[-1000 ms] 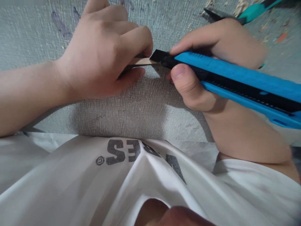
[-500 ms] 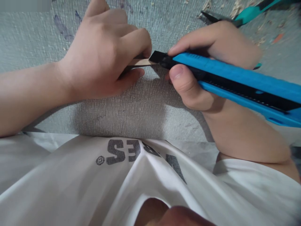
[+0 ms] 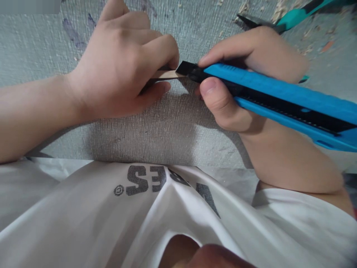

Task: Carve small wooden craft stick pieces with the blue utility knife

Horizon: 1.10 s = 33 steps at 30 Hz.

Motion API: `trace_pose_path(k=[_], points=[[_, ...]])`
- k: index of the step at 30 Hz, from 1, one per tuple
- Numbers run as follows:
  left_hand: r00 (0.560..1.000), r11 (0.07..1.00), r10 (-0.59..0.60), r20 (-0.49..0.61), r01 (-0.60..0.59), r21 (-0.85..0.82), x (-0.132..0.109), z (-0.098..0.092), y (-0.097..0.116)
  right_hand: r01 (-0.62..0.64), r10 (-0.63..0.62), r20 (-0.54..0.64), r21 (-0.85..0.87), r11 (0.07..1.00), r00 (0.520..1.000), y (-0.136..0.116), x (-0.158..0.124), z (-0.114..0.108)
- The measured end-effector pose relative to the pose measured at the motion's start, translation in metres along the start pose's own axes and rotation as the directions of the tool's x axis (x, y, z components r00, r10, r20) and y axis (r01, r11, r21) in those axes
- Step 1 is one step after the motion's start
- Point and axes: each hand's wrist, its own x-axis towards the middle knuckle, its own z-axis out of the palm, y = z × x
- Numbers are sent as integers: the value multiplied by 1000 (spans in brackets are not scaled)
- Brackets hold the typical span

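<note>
My left hand [image 3: 125,63] is closed in a pinch on a thin wooden stick [image 3: 167,74], whose pale end pokes out to the right between thumb and forefinger. My right hand [image 3: 245,67] is wrapped round a blue utility knife [image 3: 279,96], forefinger along its top and thumb on its side. The knife's black tip [image 3: 185,69] touches the end of the stick. Both hands rest just above a grey-green textured tabletop [image 3: 167,126].
A teal-handled tool with dark jaws [image 3: 281,18] lies at the top right behind my right hand, with wood shavings [image 3: 306,33] scattered round it. My white printed shirt [image 3: 167,208] fills the bottom of the view.
The knife and my right hand have edged slightly left toward the stick. My left hand has stayed almost still.
</note>
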Motion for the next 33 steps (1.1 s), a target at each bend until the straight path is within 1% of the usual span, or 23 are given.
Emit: trace_pose_path(k=[6,11,14,16,18,21,24,29,33], points=[[1000,1000,18,-12,-18,2,0,1,-4,31,-31,-6,-22,999,999,1,2,1],[987,994,101,-123,-105,-26,-4,14,-14,-37,36,-29,-24,999,999,-4,1,2],[980,991,128,-152,-132,-22,-7,20,-19,-87,86,-26,-50,995,996,-6,-1,3],[980,991,130,-151,-134,-17,-8,22,-21,-133,131,-23,-78,988,991,-5,-2,3],[983,992,123,-135,-125,-10,-9,21,-20,-152,150,-21,-102,983,988,-4,-2,3],[987,994,104,-119,-108,-28,-8,20,-19,-123,120,-26,-122,985,992,-1,-1,5],[987,995,90,-131,-96,-39,-8,20,-18,-93,89,-41,-114,989,995,1,0,5],[979,993,118,-168,-116,22,-8,21,-21,-131,128,-35,-100,986,991,0,-1,6],[979,994,112,-168,-113,7,-9,21,-21,-123,121,-25,-104,987,992,-1,-1,5]])
